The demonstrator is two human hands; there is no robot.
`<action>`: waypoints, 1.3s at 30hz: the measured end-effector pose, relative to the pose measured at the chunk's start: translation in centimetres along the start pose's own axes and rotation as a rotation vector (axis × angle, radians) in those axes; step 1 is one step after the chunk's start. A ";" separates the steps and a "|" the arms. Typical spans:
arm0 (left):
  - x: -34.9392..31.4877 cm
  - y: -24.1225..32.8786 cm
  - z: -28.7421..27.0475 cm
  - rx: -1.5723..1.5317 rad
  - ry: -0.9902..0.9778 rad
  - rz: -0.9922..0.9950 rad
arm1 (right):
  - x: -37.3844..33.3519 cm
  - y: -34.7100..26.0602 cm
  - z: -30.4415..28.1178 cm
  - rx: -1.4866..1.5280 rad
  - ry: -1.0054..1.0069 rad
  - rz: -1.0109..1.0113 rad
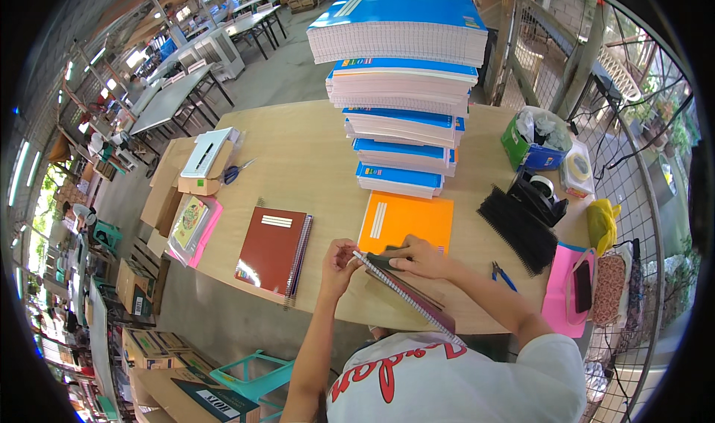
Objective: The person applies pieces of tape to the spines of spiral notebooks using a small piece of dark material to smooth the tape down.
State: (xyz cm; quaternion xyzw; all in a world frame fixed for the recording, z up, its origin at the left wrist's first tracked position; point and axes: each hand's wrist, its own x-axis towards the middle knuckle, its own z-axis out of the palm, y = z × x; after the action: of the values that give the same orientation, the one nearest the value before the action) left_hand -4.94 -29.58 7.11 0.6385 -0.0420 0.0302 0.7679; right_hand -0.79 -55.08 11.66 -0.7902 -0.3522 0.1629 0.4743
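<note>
My left hand [340, 260] pinches the upper end of the spiral binding on a dark red notebook [408, 298] that I hold tilted against my chest. Over the notebook's top edge lies my right hand [418, 258], pressing on a black strip there. Just beyond the hands an orange-covered pad [406, 220] rests flat on the wooden table [313, 155]. A finished spiral-bound red notebook [272, 251] lies to the left of my left hand.
A tall stack of blue-covered notebooks [402, 88] stands at the table's middle. Black binding combs [518, 228], blue pliers [503, 275], a tape dispenser [540, 192], a green box [532, 144] and a pink folder [570, 289] are at right. Cardboard boxes [201, 162] and scissors [237, 172] sit left.
</note>
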 end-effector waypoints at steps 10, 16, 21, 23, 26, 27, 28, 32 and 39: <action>-0.3 0.2 -0.1 -0.084 0.044 0.022 | 3.2 0.0 0.2 0.080 -0.007 0.084; 0.3 -0.9 1.1 -0.233 -0.132 0.007 | 0.7 8.9 2.0 -0.385 0.315 0.178; -0.1 -1.8 0.3 -0.275 -0.059 0.002 | -17.2 10.6 3.5 -0.804 0.815 0.783; 0.1 -1.7 0.7 -0.328 -0.077 -0.009 | -21.2 10.4 4.7 -0.901 0.855 0.928; 0.1 -1.2 0.9 -0.385 -0.093 -0.040 | -23.5 10.3 5.6 -0.874 0.863 0.706; 0.1 -1.0 0.8 -0.393 -0.097 -0.053 | -23.5 10.3 5.2 -0.791 0.842 0.703; 0.1 -0.9 0.9 -0.394 -0.102 -0.056 | -23.0 9.9 4.5 -0.710 0.820 0.698; 0.0 -0.4 0.7 -0.401 -0.138 -0.074 | -16.1 3.4 -0.3 -0.368 0.940 0.392; 0.5 0.3 1.2 -0.401 -0.135 -0.083 | -0.4 -10.2 -5.3 -0.858 0.216 -0.184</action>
State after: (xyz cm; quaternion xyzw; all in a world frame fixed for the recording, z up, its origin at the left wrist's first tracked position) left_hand -4.52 -30.73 7.65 0.4746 -0.0720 -0.0532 0.8756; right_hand -2.03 -55.69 23.07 -0.8932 -0.4052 -0.1239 0.1502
